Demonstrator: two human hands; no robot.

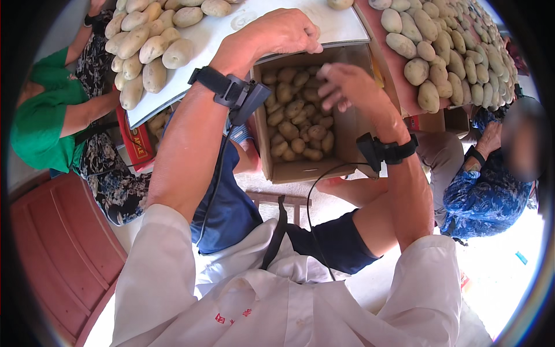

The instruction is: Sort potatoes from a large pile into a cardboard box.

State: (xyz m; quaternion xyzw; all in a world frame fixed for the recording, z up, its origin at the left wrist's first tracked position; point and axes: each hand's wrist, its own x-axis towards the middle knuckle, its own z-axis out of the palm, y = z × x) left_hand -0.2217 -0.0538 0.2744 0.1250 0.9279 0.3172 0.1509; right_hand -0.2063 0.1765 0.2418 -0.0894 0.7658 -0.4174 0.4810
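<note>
A cardboard box (303, 173) stands in front of my legs, with many small potatoes (299, 126) lying in its bottom. My left hand (288, 32) is over the front edge of a white tabletop (208, 52), above the far side of the box. Its fingers curl inward, and their far side is hidden, so I cannot see whether something is in them. Above the box's right part hovers my right hand (351, 89), blurred, fingers apart, nothing visible in it. Both wrists wear black straps with small devices.
Larger potatoes are heaped on the tabletop's left (147, 47) and on a reddish table (403, 93) at right. One person in green (47, 117) sits left beside a red carton (134, 139); another in blue (485, 195) sits right. Cables (308, 208) hang from my wrist devices.
</note>
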